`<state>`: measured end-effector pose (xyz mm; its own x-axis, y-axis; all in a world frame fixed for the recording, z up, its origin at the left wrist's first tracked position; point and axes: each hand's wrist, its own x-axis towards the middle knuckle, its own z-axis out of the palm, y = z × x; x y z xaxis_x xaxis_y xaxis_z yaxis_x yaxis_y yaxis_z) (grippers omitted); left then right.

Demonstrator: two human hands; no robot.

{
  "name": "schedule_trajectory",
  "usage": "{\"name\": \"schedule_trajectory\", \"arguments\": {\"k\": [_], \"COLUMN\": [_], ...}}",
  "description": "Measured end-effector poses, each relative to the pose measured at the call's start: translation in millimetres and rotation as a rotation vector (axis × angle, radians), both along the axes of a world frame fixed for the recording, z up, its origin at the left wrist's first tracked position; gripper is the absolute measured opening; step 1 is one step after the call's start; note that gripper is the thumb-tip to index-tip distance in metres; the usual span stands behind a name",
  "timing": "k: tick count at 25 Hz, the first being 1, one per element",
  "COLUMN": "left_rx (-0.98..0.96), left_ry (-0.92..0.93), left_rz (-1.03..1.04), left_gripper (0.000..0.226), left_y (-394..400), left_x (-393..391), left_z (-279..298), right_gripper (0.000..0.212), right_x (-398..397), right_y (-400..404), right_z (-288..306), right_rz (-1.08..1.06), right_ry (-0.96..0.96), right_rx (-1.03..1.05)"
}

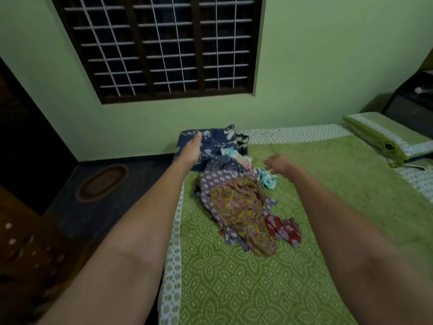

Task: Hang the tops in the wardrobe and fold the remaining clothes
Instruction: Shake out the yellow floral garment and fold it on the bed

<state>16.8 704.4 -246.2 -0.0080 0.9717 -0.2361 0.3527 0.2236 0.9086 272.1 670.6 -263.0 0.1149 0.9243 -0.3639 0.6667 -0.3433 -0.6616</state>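
A folded navy garment with white flowers (215, 139) lies at the far left corner of the bed (328, 207). My left hand (193, 148) rests flat on it with straight fingers. Closer to me lies a heap of loose clothes: a purple dotted piece (218, 181), a yellow and pink floral piece (239, 207), a red patterned piece (283, 228) and a white and teal piece (268, 179). My right hand (278, 164) hovers over the heap's far right side, fingers loosely curled, holding nothing.
The bed has a green patterned sheet. A green pillow (384, 134) lies at its right end. A barred window (164, 45) fills the green wall ahead. An oval mat (102, 182) lies on the dark floor at left, beside dark wooden furniture (25, 242).
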Motion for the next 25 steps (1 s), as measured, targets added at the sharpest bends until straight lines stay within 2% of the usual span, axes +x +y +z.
{"name": "schedule_trajectory", "arguments": {"k": [3, 7, 10, 12, 15, 17, 20, 23, 25], "left_rx": [-0.114, -0.281, -0.307, -0.304, -0.294, -0.242, -0.231, -0.203, -0.128], "left_ry": [0.093, 0.301, 0.694, 0.916, 1.001, 1.013, 1.006, 0.952, 0.943], "left_rz": [-0.039, -0.194, -0.488, -0.744, -0.821, -0.804, -0.792, -0.678, -0.601], "left_gripper": [0.060, 0.051, 0.050, 0.059, 0.076, 0.081, 0.081, 0.062, 0.053], "left_y": [22.5, 38.2, 27.4, 17.0, 4.3, 1.0, 0.4, 12.8, 27.9], "left_x": [20.5, 54.2, 72.6, 83.1, 90.7, 91.3, 89.4, 95.2, 105.1], "left_z": [-87.0, -240.8, -358.4, -423.7, -492.9, -523.0, -534.6, -502.5, -466.7], "right_gripper": [0.037, 0.035, 0.039, 0.047, 0.054, 0.053, 0.035, 0.030, 0.036], "right_x": [10.8, 23.4, 25.4, 26.6, 30.3, 32.7, 31.4, 31.0, 28.7], "right_y": [27.9, 44.4, 35.4, 23.7, 9.2, 6.5, 8.8, 22.1, 38.4], "right_z": [-91.1, -242.2, -352.8, -422.4, -496.4, -521.9, -526.2, -494.5, -454.2], "right_rz": [0.026, 0.020, 0.136, 0.274, 0.363, 0.324, 0.307, 0.245, 0.315], "right_ry": [-0.159, -0.191, -0.254, -0.372, -0.545, -0.592, -0.645, -0.639, -0.659], "right_rx": [-0.101, -0.289, -0.413, -0.472, -0.433, -0.276, -0.019, 0.037, 0.018]}}
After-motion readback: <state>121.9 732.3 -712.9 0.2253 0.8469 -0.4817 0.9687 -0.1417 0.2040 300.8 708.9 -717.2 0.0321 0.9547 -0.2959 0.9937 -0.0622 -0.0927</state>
